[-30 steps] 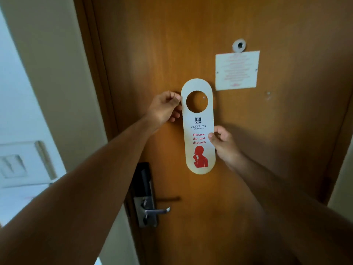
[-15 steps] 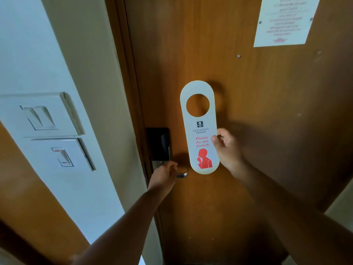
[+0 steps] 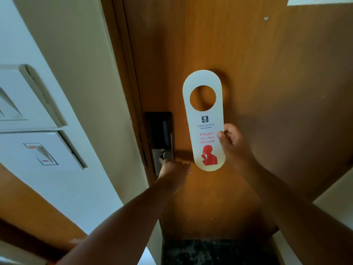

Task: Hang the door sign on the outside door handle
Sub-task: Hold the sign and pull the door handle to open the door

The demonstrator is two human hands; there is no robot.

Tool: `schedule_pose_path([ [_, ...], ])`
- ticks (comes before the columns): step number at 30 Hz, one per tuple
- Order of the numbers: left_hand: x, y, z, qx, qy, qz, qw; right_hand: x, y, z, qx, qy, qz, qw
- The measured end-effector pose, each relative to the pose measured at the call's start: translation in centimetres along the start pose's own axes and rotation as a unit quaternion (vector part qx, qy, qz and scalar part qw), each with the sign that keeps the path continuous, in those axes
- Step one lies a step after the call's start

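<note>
A white door sign with a round hole near its top and red "Please do not disturb" print is held upright in front of the closed wooden door. My right hand pinches its right edge. My left hand is wrapped over the inside door handle, which is hidden under it, just below the black lock plate. The sign's lower end hangs a little to the right of my left hand.
White switch panels are mounted on the wall to the left of the door frame. A corner of a white notice shows at the door's top right. Dark floor lies at the door's foot.
My left hand left the sign's top edge and dropped to the door handle. My right hand alone keeps the sign. The view has moved closer and lower.
</note>
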State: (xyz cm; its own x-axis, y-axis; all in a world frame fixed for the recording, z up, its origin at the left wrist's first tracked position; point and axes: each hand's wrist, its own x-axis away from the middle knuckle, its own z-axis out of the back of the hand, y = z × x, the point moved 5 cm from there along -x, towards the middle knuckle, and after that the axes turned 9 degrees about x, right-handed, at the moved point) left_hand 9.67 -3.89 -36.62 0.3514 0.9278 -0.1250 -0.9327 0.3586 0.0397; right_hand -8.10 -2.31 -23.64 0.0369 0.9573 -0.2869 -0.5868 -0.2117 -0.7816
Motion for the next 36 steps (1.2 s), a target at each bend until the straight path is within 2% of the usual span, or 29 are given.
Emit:
schedule_pose_path([
  [11,1.9,1.1,0.4,-0.025,0.037,-0.016,0.999,4.4,-2.9,1.6,-0.005,0.036,-0.011,0.999],
  [17,4.9,2.7,2.0,0.131,0.091,0.036,0.987,10.4,-4.3,3.3,-0.013,0.072,-0.04,0.996],
  [29,15.5,10.6,3.5,0.177,0.103,0.019,0.979,25.1,-5.8,9.1,0.036,0.141,-0.059,0.988],
  [32,19.0,13.2,4.7,0.245,0.088,-0.024,0.965,30.3,-5.4,10.6,0.034,0.149,-0.085,0.985],
  [34,22.1,15.0,5.6,0.305,0.051,-0.073,0.948,33.9,-5.5,11.7,0.035,0.148,-0.101,0.983],
  [36,25.6,16.1,6.5,0.322,0.017,-0.128,0.938,37.4,-6.0,12.7,0.037,0.157,-0.11,0.981],
])
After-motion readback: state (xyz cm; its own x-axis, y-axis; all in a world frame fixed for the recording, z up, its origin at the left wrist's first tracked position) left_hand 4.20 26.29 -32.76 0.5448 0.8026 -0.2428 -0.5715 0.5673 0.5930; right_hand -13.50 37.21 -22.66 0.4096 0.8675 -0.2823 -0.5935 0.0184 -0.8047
